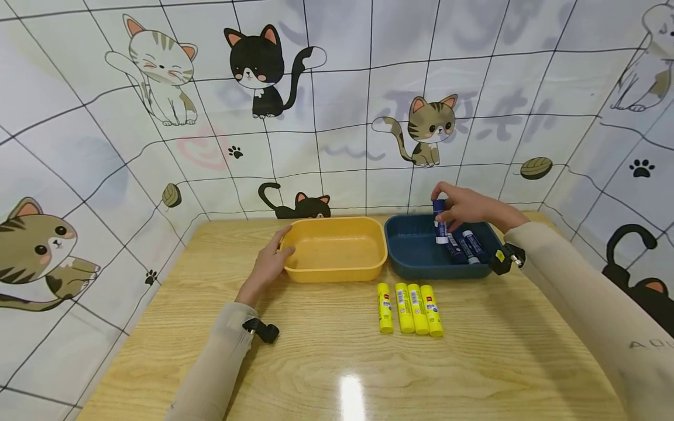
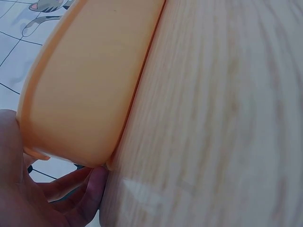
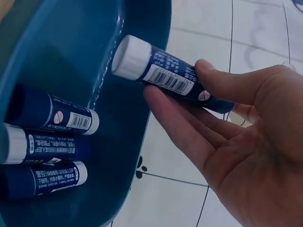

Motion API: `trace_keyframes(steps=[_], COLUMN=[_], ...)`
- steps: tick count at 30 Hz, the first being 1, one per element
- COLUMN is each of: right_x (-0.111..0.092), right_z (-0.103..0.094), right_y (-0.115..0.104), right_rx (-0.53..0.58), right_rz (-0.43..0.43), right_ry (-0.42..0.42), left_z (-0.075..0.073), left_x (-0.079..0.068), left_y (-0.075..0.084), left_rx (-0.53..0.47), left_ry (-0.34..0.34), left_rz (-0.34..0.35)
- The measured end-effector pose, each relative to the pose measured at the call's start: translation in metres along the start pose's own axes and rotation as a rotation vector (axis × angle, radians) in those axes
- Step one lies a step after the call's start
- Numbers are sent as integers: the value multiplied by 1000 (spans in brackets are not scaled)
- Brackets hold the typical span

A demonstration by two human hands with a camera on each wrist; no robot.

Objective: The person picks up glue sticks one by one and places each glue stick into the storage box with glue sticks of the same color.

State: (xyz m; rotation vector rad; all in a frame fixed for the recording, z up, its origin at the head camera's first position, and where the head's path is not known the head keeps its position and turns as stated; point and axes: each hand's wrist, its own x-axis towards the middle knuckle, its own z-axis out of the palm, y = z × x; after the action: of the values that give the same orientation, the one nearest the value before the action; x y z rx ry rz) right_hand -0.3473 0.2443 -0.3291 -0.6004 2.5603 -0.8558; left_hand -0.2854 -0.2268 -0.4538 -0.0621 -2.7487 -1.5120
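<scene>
My right hand (image 1: 463,207) pinches a dark blue glue stick (image 3: 173,78) with a white end, tilted over the blue bin (image 1: 416,270). Inside that bin lie 3 more blue glue sticks (image 3: 57,146), side by side. At the left end of the yellow bin (image 1: 337,275), my left hand (image 1: 270,262) grips the wall, with the thumb at the rim and the fingers outside. The left wrist view shows this hand (image 2: 52,194) close up against the bin's end. Several yellow glue sticks (image 1: 404,307) lie in a row on the table in front of the bins.
Both bins stand side by side near the back of the wooden table (image 1: 316,362). Behind and beside the table hangs a white cloth (image 1: 342,111) with a grid and cartoon cats. A wrist camera (image 1: 260,330) sits on the left sleeve.
</scene>
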Motion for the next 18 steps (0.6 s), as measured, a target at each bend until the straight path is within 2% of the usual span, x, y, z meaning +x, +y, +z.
trace_keyframes(steps=[6,13,18], right_x=[7,17,23], right_z=[-3,5,11], right_y=[11,30,34], right_rx=[11,18,0], right_rz=[25,62,72], right_ry=[-50,-110,-133], left_z=[-1,0,0], left_x=[0,3,2], left_y=[1,1,-1], left_rx=[-7,-11,-5], left_ry=[-7,-10,1], left_rz=[7,11,1])
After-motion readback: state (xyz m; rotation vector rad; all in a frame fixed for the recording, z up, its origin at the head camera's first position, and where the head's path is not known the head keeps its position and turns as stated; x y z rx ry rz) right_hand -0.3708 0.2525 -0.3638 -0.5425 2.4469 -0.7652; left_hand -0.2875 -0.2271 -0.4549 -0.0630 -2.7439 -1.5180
